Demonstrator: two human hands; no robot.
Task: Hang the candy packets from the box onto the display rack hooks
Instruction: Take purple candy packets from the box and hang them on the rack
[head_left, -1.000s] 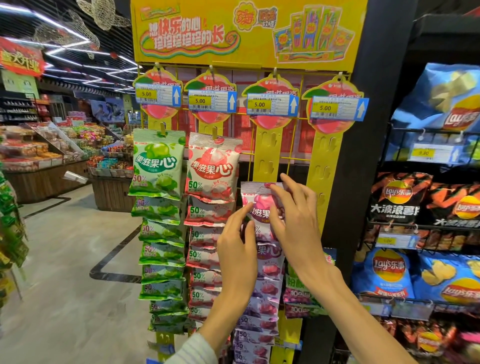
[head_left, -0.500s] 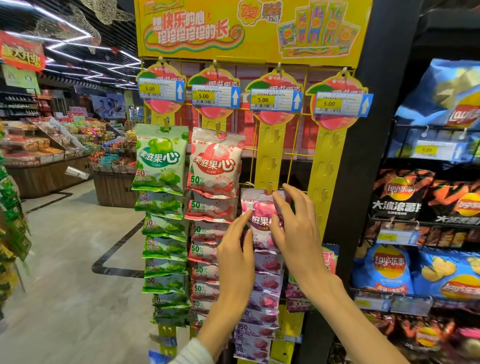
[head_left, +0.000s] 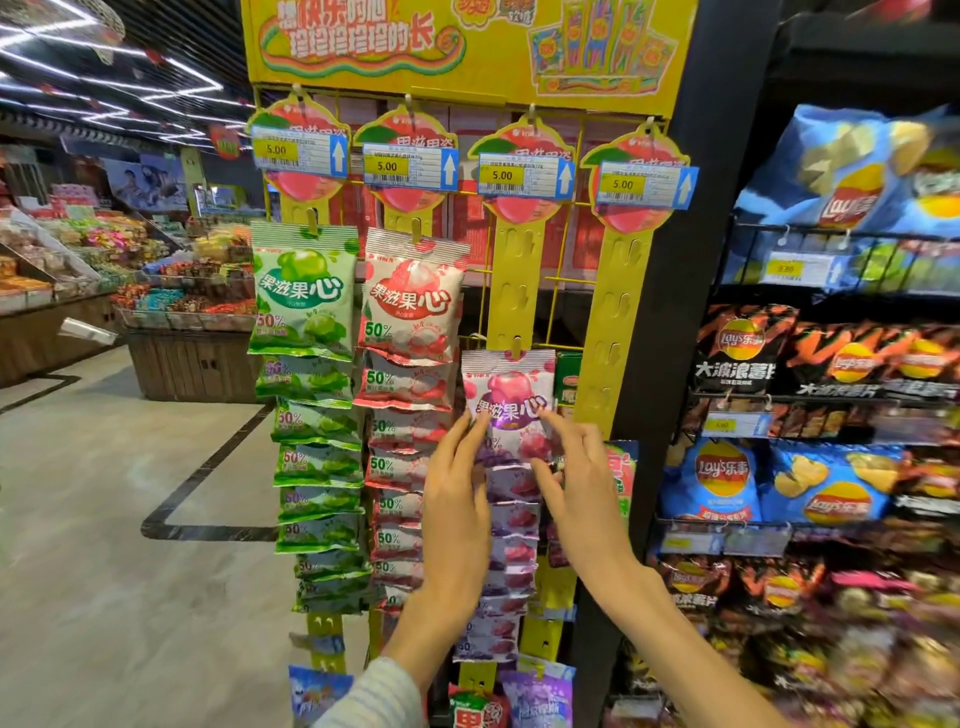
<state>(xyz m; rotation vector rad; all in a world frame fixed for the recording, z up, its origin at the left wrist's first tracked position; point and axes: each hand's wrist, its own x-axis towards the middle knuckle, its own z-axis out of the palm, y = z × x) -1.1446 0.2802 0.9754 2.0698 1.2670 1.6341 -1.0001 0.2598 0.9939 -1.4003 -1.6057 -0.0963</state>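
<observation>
Both hands are resting open-fingered: left hand (head_left: 457, 499) and right hand (head_left: 576, 488) are touching the purple candy packet (head_left: 511, 410), hanging on the third strip's hook (head_left: 516, 345). It is looking light, crinkly, slippery; its stiffer top seam seems best for pinching.

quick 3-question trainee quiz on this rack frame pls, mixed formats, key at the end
1. True or false: the top purple packet hangs on a hook of the third yellow strip from the left.
2. Multiple choice: which strip has no packet on its upper hooks? A) the green packets' strip B) the red packets' strip C) the fourth strip
3. Fill in: every price tag at the top of the rack reads ____.

Key:
1. True. The left hand and right hand have straight fingers at its lower part.
2. C
3. 5.00
</observation>
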